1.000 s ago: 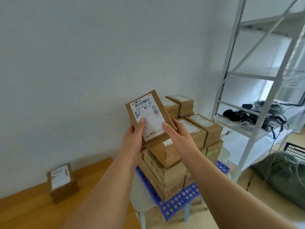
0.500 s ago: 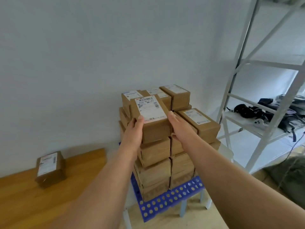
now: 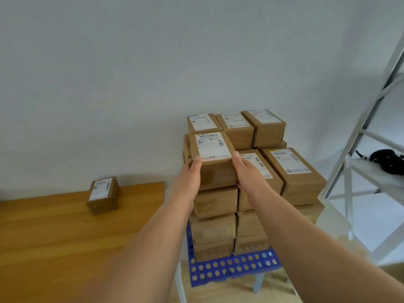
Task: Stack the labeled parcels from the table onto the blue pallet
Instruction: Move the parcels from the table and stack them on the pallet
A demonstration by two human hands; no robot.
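A brown parcel (image 3: 215, 158) with a white barcode label sits on the front left column of the stack of parcels (image 3: 258, 193). My left hand (image 3: 189, 176) holds its left side and my right hand (image 3: 248, 173) holds its right side, thumbs up by the label. The stack stands several layers high on the blue perforated pallet (image 3: 231, 267). One more labeled parcel (image 3: 102, 194) lies on the wooden table (image 3: 54, 237) at the left, near the wall.
The pallet rests on a small white stool (image 3: 181, 283). A white metal shelf rack (image 3: 358, 136) stands at the right with black gear (image 3: 387, 159) on one shelf. A plain wall runs behind everything.
Both hands carried the parcel from tilted in the air down and forward onto the front left column. The view swung left, so the table parcel sits nearer the centre.
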